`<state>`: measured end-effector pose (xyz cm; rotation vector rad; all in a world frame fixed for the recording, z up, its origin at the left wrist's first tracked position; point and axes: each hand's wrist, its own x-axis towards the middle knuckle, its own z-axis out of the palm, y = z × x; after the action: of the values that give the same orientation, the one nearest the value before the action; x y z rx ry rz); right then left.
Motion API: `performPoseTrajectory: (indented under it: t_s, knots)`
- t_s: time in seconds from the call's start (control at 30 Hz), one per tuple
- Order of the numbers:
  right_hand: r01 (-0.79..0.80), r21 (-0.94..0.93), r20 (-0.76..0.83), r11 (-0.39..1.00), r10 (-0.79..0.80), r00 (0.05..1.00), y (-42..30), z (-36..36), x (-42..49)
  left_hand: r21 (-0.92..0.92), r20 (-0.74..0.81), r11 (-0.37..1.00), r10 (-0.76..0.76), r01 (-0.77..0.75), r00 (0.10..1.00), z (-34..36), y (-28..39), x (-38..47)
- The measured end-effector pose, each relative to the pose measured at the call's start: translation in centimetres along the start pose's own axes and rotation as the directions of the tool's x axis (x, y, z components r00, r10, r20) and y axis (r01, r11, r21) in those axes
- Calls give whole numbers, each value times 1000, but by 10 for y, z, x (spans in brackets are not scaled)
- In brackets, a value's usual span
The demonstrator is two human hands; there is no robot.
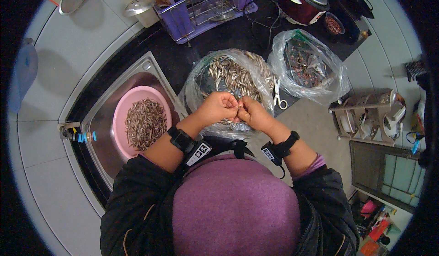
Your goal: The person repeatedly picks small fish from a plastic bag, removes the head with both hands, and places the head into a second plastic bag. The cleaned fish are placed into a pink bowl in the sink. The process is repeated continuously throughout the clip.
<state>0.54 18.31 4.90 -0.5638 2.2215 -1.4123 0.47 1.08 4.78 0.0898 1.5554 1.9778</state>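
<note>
My left hand [219, 108] and my right hand [252, 113] meet at the fingertips over a clear plastic bag of small silvery fish [233, 74]. The fingers of both are curled in a pinch; whatever lies between them is too small to make out. Just right of the bag lie white-handled scissors [279, 96] on the dark counter. Farther right, a second clear plastic bag [329, 84] stands open with reddish-brown scraps [305, 69] inside. At the left, a pink plastic basin [118, 118] holds a heap of small fish [145, 124].
The basin sits in a steel sink [103, 146] with a tap [73, 130]. Along the back of the counter [226, 36] stand a purple dish rack [205, 26], a lidded pot [144, 12], a red rice cooker [301, 3] and a small bowl [333, 24]. A shelf rack [368, 117] stands at the right.
</note>
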Motion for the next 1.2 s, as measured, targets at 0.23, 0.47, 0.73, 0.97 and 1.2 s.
performPoseTrajectory:
  t_s: [0.23, 0.47, 0.73, 0.97, 1.2]
  knots:
    - [-40, 148, -159, 988, 64, 985, 3, 5, -1, -158, -106, 987, 20, -37, 994, -3, -7, 2]
    - [-85, 482, -90, 872, 146, 985, 5, 1, -2, -163, -158, 984, 39, -65, 987, -9, -7, 1]
    - [-123, 636, -95, 762, 236, 967, -2, -1, -2, -171, -124, 979, 86, -107, 989, -7, -7, 2]
    - [-29, 587, -210, 809, 186, 960, 2, 0, 0, -128, -141, 986, 84, -103, 986, -2, -2, 1]
    - [-11, 638, -241, 770, 213, 947, 9, 5, 1, -104, -147, 992, 58, -74, 987, -1, -4, 4]
